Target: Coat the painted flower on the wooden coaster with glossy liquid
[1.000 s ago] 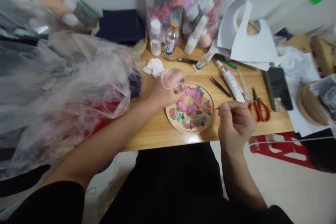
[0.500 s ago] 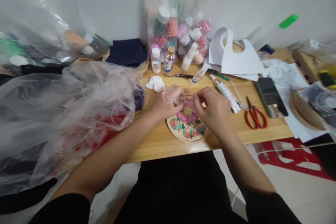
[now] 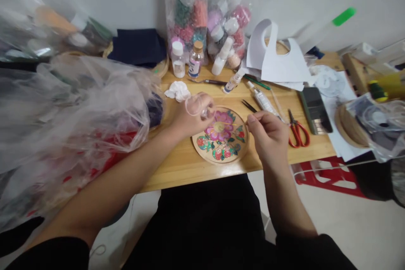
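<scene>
A round wooden disc (image 3: 220,137) painted with a pink flower and green leaves lies near the front edge of the wooden table (image 3: 177,168). My left hand (image 3: 190,114) is closed round a small clear container (image 3: 198,105) at the disc's upper left rim. My right hand (image 3: 267,137) sits at the disc's right side and pinches a thin stick (image 3: 232,124) whose tip reaches over the flower's yellow centre.
A heap of clear plastic bags (image 3: 72,114) fills the left. At the back stand small bottles (image 3: 186,60) and bagged jars (image 3: 209,17). To the right lie tweezers (image 3: 249,106), a glue tube (image 3: 262,99), red scissors (image 3: 296,128), a dark phone (image 3: 314,109), white paper (image 3: 278,63) and a crumpled tissue (image 3: 177,90).
My right hand swung in over the disc beside my left hand, then drew back to the right with the stick, its tip now over the flower's centre. My left hand kept the container.
</scene>
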`<action>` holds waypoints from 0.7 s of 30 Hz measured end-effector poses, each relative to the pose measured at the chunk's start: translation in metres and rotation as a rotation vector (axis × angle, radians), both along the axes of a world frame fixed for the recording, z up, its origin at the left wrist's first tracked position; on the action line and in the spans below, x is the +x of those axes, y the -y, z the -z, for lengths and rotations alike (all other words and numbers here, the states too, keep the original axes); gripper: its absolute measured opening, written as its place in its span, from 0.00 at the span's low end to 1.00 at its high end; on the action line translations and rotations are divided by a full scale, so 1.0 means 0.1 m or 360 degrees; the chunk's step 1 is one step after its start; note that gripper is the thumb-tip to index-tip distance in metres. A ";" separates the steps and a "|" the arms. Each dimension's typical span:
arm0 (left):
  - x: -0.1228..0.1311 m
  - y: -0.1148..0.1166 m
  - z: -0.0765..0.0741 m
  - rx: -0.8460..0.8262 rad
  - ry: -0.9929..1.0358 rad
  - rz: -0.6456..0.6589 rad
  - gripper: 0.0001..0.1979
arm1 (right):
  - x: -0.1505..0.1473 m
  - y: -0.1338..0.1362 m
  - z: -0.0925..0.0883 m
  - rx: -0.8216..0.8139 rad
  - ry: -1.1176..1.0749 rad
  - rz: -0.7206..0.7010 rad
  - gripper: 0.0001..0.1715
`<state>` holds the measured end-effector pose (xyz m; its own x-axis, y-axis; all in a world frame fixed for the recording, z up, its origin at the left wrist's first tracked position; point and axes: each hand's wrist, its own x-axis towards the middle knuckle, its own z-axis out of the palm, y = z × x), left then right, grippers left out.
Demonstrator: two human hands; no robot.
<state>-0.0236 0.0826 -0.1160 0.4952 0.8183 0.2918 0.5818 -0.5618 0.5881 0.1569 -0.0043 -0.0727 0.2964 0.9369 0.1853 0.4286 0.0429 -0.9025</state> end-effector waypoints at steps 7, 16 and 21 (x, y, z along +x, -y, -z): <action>0.02 -0.01 0.02 -0.0017 -0.0003 -0.0058 0.06 | 0.10 0.50 0.27 -0.0197 -0.0098 0.0246 0.12; 0.01 0.01 0.05 -0.0083 0.0034 -0.0065 0.06 | 0.02 0.61 0.35 -0.0173 0.0157 0.0228 0.12; 0.02 0.01 0.05 -0.0100 0.0059 -0.0053 0.06 | 0.02 0.61 0.35 -0.0178 0.0281 0.0202 0.11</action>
<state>-0.0220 0.0815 -0.1211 0.4574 0.8513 0.2570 0.5767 -0.5040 0.6430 0.1594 -0.0658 -0.1082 0.3854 0.9118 0.1418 0.5755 -0.1174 -0.8094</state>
